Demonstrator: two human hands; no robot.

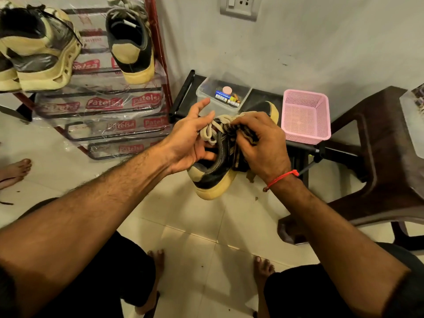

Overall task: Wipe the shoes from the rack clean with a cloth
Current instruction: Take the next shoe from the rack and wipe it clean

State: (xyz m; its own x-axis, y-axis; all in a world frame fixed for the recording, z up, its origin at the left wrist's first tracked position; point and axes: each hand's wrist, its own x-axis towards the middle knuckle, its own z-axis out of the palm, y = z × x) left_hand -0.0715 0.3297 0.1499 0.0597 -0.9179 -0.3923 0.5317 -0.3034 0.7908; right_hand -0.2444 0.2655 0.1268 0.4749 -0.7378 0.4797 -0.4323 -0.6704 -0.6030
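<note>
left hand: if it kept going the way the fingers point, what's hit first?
Probably the clear plastic container holding batteries; the left hand points up and away toward it. Depth is unclear, so it might pass above.

Pale tiled floor (206,226) underfoot, grey scuffed wall (321,42) ahead with a switch plate (239,6), brown plastic chair (378,157) standing at right, warm light.
</note>
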